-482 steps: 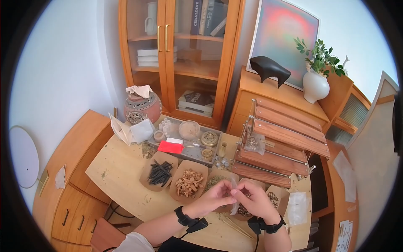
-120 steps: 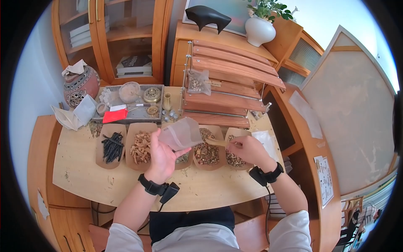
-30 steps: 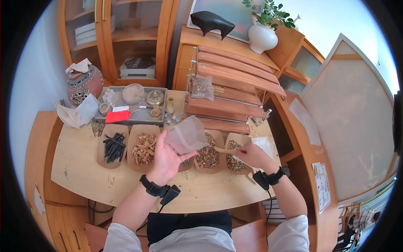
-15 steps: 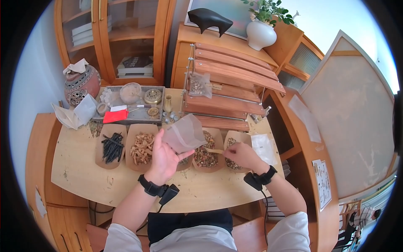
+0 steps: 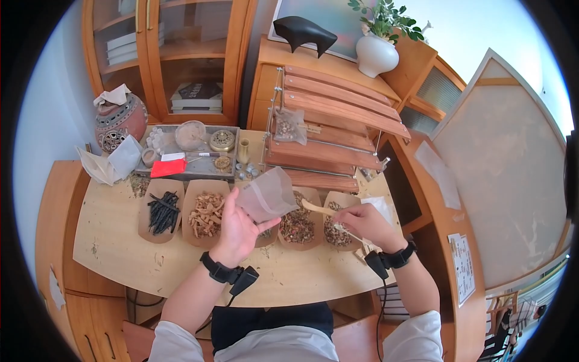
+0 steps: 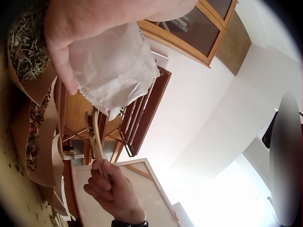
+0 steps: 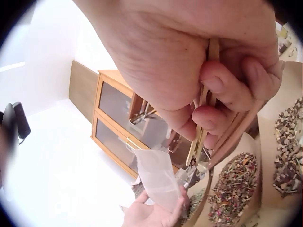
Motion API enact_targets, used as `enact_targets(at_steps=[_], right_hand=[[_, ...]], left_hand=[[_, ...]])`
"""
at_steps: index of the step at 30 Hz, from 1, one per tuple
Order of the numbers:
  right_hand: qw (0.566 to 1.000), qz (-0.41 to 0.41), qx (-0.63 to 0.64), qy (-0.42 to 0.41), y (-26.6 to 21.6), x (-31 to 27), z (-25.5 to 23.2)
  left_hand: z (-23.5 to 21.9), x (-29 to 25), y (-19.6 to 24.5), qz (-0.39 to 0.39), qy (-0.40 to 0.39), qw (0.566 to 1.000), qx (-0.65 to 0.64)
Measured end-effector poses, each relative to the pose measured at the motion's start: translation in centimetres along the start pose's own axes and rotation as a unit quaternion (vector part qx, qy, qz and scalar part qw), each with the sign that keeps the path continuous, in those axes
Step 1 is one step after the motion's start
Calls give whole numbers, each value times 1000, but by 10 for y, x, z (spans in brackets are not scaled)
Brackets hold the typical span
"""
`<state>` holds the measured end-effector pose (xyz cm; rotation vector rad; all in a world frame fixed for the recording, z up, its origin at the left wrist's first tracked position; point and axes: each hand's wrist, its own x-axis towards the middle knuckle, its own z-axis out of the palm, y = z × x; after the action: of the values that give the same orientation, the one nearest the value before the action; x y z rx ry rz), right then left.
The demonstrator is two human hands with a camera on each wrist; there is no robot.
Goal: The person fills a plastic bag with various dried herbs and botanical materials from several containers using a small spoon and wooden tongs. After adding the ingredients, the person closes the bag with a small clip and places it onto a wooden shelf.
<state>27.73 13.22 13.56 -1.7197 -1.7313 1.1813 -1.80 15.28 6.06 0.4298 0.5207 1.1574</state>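
My left hand (image 5: 237, 230) is palm up and holds a translucent white pouch (image 5: 266, 194) between thumb and fingers. Most of its fingers are hidden behind the pouch. My right hand (image 5: 368, 224) grips slim wooden tongs (image 5: 319, 208), their tips pointing left toward the pouch. In the left wrist view, the two arms of the tongs spread apart, with a dark bit near one tip. Below the tips is a kraft paper tray of mixed reddish petals and herbs (image 5: 297, 227). A tray of pale chopped pieces (image 5: 335, 234) lies under my right hand.
To the left stand trays of black sticks (image 5: 163, 212) and tan shavings (image 5: 206, 214). A tray of green herb (image 6: 29, 45) is mostly covered by my left hand. Behind are a grey tray of small jars (image 5: 193, 172) and a slatted wooden rack (image 5: 338, 130) with a bag (image 5: 291, 125) on it.
The tongs dipped left over the mixed-petal tray half a second ago; now my right hand has drawn back right with the tips raised. The left hand still holds the pouch in place.
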Motion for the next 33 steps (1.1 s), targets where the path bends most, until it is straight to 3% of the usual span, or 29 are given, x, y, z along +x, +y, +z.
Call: enact_targets(at_steps=[4,7,16,23,26,33], right_hand=[[999,9,32,21,-23,-7,-8],[998,-63,6,25,-45,-11,-4],[953,-180,-231,76,-64,-6,21],[990,-98,-43,88,-46,-18,-2],[986,-58,-139,67,-15,-1,-9],[969,-70,-230,66,32,40,6]], left_hand=[[0,-1,0,-3,-8,1000,-5],[1,0,-1,-13,-22,1000,-6],[1,0,0,-58,-61,996,-16],[-2,-1,0,-20,-35,999,-24],[0,-2,0,-5,-24,1000,-19],[0,0,0,-5,-14,1000,-22]])
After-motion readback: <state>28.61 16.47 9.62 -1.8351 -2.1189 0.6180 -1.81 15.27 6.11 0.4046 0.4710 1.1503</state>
